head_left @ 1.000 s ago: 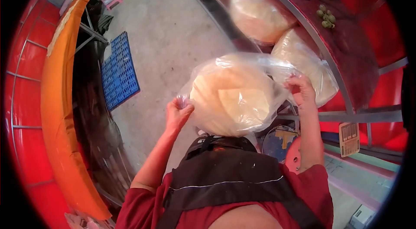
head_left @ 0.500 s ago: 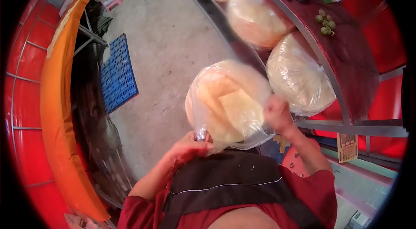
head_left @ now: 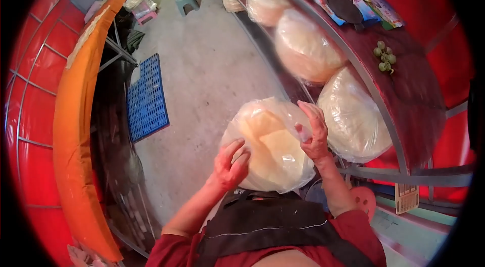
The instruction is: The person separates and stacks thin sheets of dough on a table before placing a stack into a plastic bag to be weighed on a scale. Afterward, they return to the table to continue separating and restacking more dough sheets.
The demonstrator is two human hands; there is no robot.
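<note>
Over the last second the clear bag of flat round wafers (head_left: 270, 143) was lowered from chest height, where its open mouth was spread wide, and drawn in toward the apron. Its loose plastic, billowing 1 second ago, is now pulled snug around the stack. The left hand (head_left: 230, 166) has shifted from pinching the plastic's edge to pressing flat against the bag's lower left side. The right hand (head_left: 314, 133), gripping the rim before, now lies open-fingered on the bag's upper right. The view has tilted, showing more of the shelf (head_left: 404, 90).
</note>
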